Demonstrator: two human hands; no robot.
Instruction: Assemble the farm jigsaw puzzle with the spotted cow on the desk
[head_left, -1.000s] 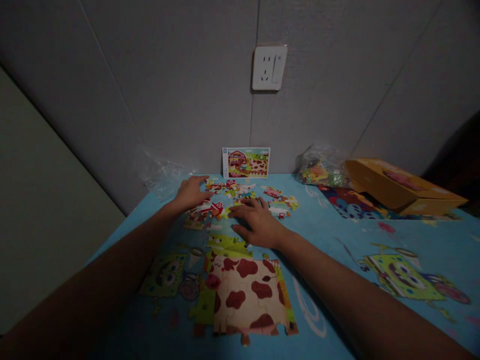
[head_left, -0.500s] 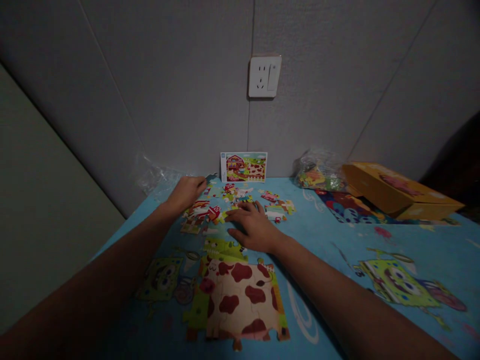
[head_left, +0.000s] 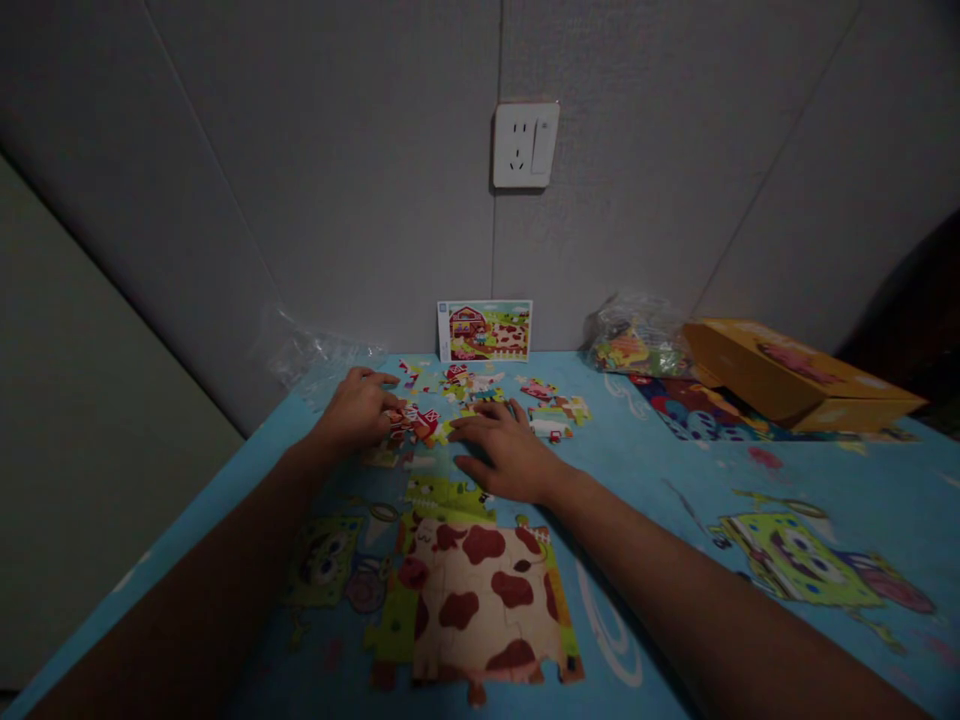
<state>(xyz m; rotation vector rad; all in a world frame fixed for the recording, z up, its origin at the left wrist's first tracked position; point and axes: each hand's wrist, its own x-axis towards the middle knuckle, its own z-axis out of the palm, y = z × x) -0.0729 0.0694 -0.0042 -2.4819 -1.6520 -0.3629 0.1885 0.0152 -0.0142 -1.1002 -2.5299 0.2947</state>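
Note:
My right hand (head_left: 504, 452) rests palm down with its fingers spread, over the loose puzzle pieces (head_left: 472, 378) and the top of the joined part. My left hand (head_left: 358, 408) is curled at the left side of the loose pieces, beside red barn pieces (head_left: 424, 424). Its fingertips are partly hidden, and I cannot see what lies under them. Nearer to me lies a joined puzzle section (head_left: 480, 600) showing a spotted cow, with a green strip (head_left: 442, 492) above it. A picture card (head_left: 489, 332) of a farm leans upright against the wall.
A clear plastic bag (head_left: 311, 350) lies at the back left. Another bag with puzzle pieces (head_left: 634, 340) stands at the back right, next to a yellow box (head_left: 802, 375) on a colourful sheet (head_left: 694, 412). The blue tablecloth (head_left: 660, 600) has cartoon prints. A socket (head_left: 525, 145) is on the wall.
My left hand has moved left and towards me. The dark puzzle piece that it held out near the card is out of sight now. My right hand has hardly moved.

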